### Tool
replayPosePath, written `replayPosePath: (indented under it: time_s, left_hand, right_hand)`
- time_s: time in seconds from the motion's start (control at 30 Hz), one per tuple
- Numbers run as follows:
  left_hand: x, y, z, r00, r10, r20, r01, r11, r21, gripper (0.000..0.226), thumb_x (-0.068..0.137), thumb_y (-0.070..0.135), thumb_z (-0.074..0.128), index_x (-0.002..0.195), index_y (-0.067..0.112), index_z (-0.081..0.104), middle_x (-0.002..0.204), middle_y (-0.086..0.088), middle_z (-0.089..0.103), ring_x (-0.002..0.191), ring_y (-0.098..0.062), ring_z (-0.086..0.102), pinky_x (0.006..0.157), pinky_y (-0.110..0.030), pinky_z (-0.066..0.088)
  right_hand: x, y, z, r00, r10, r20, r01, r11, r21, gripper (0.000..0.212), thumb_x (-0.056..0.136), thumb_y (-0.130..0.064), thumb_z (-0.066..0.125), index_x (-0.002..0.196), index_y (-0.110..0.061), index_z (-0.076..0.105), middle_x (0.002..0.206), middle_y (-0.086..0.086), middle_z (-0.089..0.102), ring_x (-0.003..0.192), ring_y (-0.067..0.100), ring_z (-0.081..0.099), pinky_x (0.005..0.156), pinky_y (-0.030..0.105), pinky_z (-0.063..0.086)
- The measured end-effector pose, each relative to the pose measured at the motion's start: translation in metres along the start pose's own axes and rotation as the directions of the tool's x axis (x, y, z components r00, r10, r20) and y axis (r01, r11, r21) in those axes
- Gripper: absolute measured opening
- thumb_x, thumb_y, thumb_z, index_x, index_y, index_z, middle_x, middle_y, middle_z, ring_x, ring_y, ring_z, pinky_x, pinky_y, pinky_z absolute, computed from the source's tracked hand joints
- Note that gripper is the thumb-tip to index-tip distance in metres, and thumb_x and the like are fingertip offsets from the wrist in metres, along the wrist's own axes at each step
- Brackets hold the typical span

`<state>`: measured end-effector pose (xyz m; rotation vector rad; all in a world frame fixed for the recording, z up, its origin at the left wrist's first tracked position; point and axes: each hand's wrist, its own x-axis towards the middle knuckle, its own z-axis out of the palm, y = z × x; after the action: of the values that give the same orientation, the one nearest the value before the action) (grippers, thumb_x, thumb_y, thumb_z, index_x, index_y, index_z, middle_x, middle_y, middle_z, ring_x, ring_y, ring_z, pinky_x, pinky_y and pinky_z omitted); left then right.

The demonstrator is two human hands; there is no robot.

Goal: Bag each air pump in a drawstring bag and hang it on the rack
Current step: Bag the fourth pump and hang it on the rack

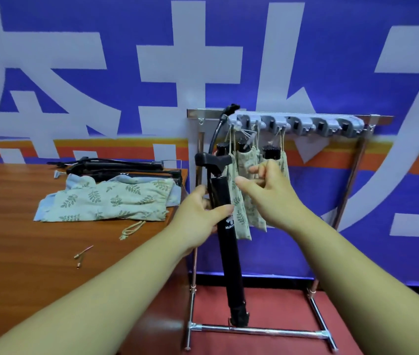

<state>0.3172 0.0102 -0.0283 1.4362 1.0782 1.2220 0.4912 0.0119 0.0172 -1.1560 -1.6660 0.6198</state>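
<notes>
Wooden table (pixel 11 252) beside rack (pixel 262 329), blue banner (pixel 344 60)

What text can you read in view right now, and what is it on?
"XUNT", rest hidden: pump in left hand.
White logo above it: partly covered, unreadable.
Banner: huge white characters, cropped, unreadable.
Table pumps: white mark, too blurred.

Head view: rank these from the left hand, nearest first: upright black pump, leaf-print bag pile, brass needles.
1. black pump: gripped upright in the left hand itself.
2. leaf-print bag pile: on the table, just left of the hand.
3. brass needles: on the table, farther left, nearer the camera.
</notes>
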Motion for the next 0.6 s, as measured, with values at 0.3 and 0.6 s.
replayPosePath:
  time_s: [0.3, 0.6]
  left_hand:
    - [-0.001, -0.011, -0.033, 0.992, 0.126, 0.028, -0.127, 0.914, 0.385, 0.049, 0.075, 0.037, 0.079, 0.119, 0.037, 0.058, 0.102, 0.008, 0.074, 0.087, -0.009, 0.072, 0.078, -0.031, 0.056]
    - [-0.001, -0.016, -0.045, 0.981, 0.042, 0.191, -0.106, 0.935, 0.339, 0.047, 0.07, 0.044, 0.079, 0.113, 0.045, 0.061, 0.104, 0.004, 0.075, 0.099, -0.015, 0.072, 0.095, -0.036, 0.056]
  right_hand:
    - [0.024, -0.003, 0.046, 0.973, -0.224, 0.049, 0.226, 0.973, -0.039, 0.053, 0.081, -0.034, 0.079, 0.106, -0.012, 0.037, 0.131, -0.012, 0.05, 0.117, 0.003, 0.048, 0.095, 0.031, 0.039]
    - [0.035, 0.001, 0.051, 0.949, -0.284, 0.137, 0.304, 0.939, -0.159, 0.034, 0.095, -0.022, 0.062, 0.098, -0.02, 0.028, 0.076, -0.003, 0.048, 0.061, 0.014, 0.044, 0.06, 0.038, 0.044]
